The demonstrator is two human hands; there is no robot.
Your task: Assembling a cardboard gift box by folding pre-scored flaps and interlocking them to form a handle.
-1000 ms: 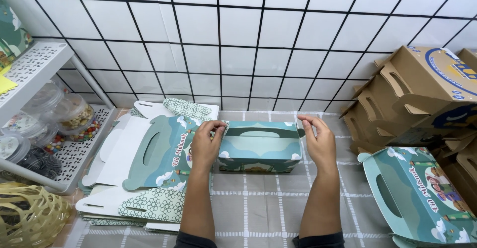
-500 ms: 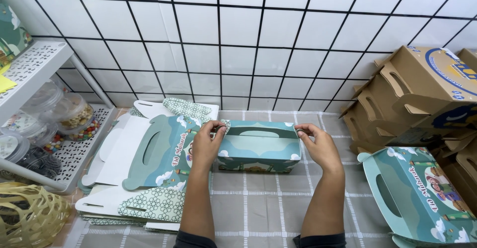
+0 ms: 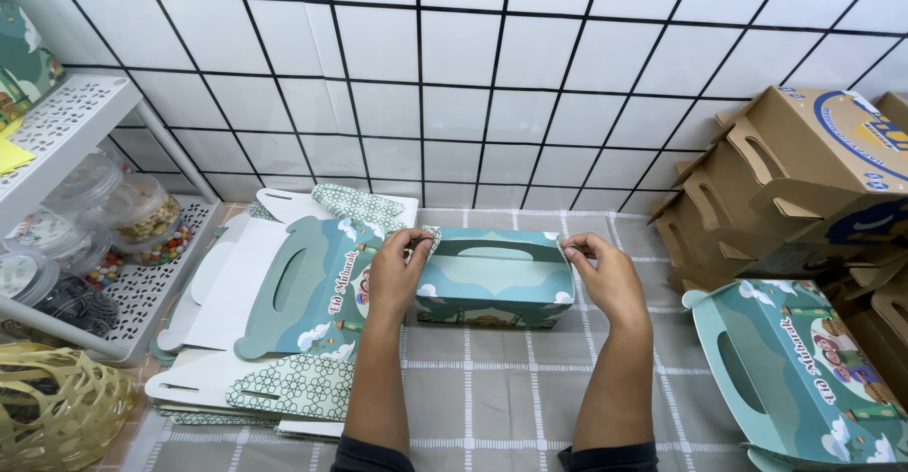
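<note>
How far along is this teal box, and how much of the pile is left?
The teal box stands erected on the checked cloth. Left hand and right hand pinch its top corners at the handle; closure looks unfinished. A stack of flat blanks remains at left; one finished-looking box lies right.

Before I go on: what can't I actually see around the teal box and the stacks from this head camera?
- Teal box, head view: both end flaps, covered by the left hand and right hand; its base and far side face away.
- Flat box blanks: lower sheets hidden under the top one.
- Folded teal box: cut off by the right and bottom edges.
- Brown cartons: cut off by the right edge.
</note>
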